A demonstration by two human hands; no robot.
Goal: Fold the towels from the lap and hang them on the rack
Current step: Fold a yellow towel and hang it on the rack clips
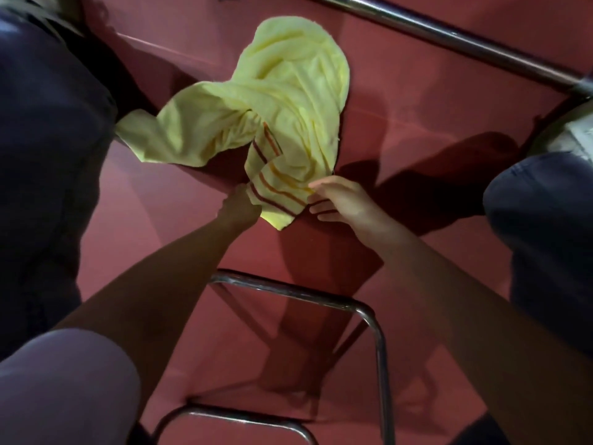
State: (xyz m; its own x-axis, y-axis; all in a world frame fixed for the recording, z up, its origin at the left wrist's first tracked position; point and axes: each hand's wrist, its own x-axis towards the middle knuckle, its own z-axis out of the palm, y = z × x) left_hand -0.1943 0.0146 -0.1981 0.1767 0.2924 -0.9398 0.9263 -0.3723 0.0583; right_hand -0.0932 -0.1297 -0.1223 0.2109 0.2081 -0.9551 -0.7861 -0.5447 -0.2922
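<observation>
A pale yellow towel point(272, 101) with dark red and orange stripes near one end hangs crumpled in the air in the middle of the view. My left hand point(239, 205) grips the striped end at its left edge. My right hand point(340, 200) pinches the same end at its right edge between thumb and forefinger, the other fingers spread loosely below. One side of the towel trails left onto my dark-trousered left leg point(48, 123). A shiny metal rack bar point(449, 40) runs across the top right.
Below my arms stands a chromed tube frame point(369, 313) with bent corners. The floor point(417, 101) is red. My right leg point(545, 220) in dark trousers is at the right edge. A light purple sleeve point(64, 390) fills the lower left.
</observation>
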